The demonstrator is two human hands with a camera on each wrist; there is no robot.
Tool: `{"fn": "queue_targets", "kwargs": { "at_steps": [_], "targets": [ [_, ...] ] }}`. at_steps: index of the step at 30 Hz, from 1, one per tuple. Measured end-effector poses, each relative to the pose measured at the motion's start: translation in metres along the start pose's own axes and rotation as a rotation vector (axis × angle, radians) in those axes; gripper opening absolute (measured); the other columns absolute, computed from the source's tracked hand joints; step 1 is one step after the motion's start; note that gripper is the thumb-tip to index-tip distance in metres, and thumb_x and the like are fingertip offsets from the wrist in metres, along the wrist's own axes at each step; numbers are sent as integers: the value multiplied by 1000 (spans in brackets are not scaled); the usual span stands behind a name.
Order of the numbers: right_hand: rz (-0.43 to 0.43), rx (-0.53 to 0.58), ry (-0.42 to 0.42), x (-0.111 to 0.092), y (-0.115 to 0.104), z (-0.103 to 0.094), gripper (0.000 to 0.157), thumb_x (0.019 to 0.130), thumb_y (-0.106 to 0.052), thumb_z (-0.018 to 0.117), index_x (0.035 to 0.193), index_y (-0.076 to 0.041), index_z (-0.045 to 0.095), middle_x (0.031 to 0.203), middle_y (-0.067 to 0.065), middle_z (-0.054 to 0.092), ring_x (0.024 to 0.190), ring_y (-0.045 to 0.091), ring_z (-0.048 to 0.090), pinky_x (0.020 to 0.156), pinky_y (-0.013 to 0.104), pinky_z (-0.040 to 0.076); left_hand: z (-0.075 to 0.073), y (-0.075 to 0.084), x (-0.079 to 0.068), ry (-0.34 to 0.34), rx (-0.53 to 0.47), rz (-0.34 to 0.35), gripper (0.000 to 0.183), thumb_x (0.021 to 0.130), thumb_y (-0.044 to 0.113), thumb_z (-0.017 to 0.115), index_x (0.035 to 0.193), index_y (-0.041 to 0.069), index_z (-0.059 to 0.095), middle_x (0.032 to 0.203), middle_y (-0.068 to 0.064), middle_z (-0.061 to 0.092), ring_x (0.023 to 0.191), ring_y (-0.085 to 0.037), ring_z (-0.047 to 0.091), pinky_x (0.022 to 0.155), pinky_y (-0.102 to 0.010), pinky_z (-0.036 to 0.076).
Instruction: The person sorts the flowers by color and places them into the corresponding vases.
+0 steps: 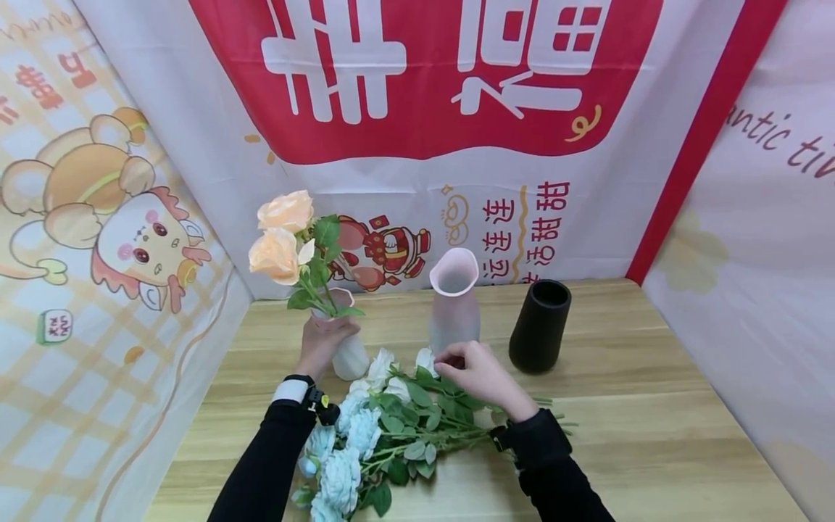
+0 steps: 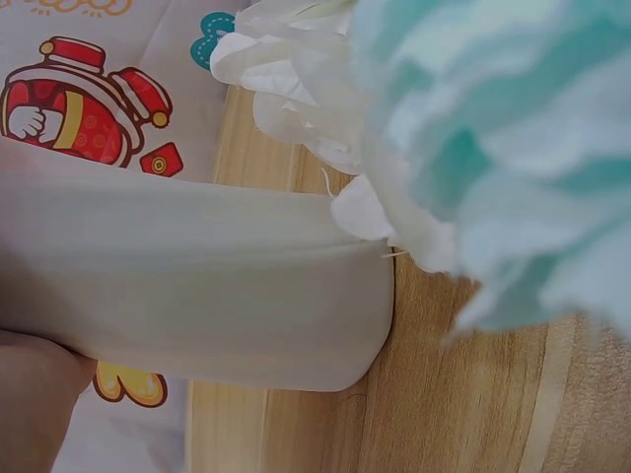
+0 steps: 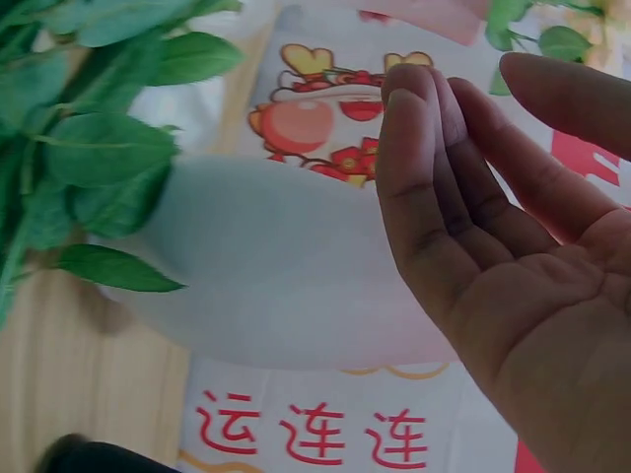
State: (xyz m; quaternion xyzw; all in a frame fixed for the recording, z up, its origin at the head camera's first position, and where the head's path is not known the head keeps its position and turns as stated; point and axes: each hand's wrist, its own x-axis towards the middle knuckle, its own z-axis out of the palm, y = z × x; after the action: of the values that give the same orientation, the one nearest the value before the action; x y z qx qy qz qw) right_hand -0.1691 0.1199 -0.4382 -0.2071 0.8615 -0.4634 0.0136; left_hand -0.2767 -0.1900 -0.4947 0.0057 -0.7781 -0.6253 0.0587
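Observation:
My left hand grips a small vase, pinkish at the rim and white below, around its upper part. Two peach roses with green leaves stand in it. In the left wrist view the vase's pale body reaches down to the wooden table. My right hand hovers over a pile of flowers, its loosely bent fingers holding nothing. In the right wrist view the thumb is apart from the fingers. Light blue flowers and white flowers lie with stems pointing right.
A pink-to-grey vase with a wavy rim stands behind my right hand. To its right stands a black vase. The wooden table meets a printed cloth backdrop at the back, with cloth on both sides.

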Motion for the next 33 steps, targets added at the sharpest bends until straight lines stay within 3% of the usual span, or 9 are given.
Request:
{"fn": "queue_targets", "kwargs": {
  "at_steps": [11, 17, 20, 22, 27, 29, 33],
  "targets": [
    [49, -38, -32, -30, 26, 6, 8, 94, -7, 65, 97, -6, 73, 85, 1, 68, 77, 16, 62, 68, 29, 51, -2, 6, 0, -58, 29, -32, 60, 77, 29, 86, 127, 11, 57, 114, -9, 68, 107, -18, 61, 93, -33, 45],
    [13, -129, -71, -40, 35, 9, 7, 91, -4, 68, 95, -6, 74, 83, -3, 66, 74, 11, 61, 66, 27, 51, -7, 31, -10, -114, 24, -77, 67, 79, 26, 85, 134, 11, 50, 122, -7, 62, 113, -21, 56, 97, -36, 43],
    [4, -162, -88, -45, 38, 10, 7, 90, -3, 69, 94, -6, 73, 84, -3, 66, 74, 9, 60, 65, 27, 51, -8, 43, -15, -129, 33, -57, 76, 79, 29, 85, 140, 11, 44, 131, -8, 54, 118, -24, 52, 99, -40, 40],
    [9, -173, -94, -47, 39, 10, 7, 90, -2, 70, 95, -5, 73, 84, -3, 66, 74, 9, 60, 66, 27, 51, -8, 38, -12, -126, 53, -13, 82, 78, 35, 85, 143, 13, 40, 135, -9, 50, 122, -24, 49, 101, -42, 39],
    [-2, -184, -93, -50, 44, 16, 9, 90, -1, 69, 98, -1, 73, 86, 2, 67, 75, 12, 61, 66, 27, 52, -7, 16, -13, -81, 197, 3, 99, 84, 47, 76, 153, 11, 16, 147, -17, 36, 132, -30, 40, 104, -49, 36],
    [-9, -187, -97, -51, 46, 19, 9, 90, -1, 69, 98, 0, 74, 87, 2, 67, 76, 11, 61, 66, 27, 52, -6, 15, -19, -65, 249, -21, 99, 88, 46, 72, 153, 5, 9, 146, -24, 34, 131, -35, 40, 103, -50, 36],
    [-14, -191, -99, -54, 49, 22, 8, 90, -2, 69, 96, -1, 74, 87, 2, 67, 76, 10, 61, 66, 28, 52, 2, 18, -29, -33, 280, 1, 89, 92, 30, 69, 148, -6, 8, 140, -32, 34, 127, -41, 42, 103, -51, 36]
  ]
}}
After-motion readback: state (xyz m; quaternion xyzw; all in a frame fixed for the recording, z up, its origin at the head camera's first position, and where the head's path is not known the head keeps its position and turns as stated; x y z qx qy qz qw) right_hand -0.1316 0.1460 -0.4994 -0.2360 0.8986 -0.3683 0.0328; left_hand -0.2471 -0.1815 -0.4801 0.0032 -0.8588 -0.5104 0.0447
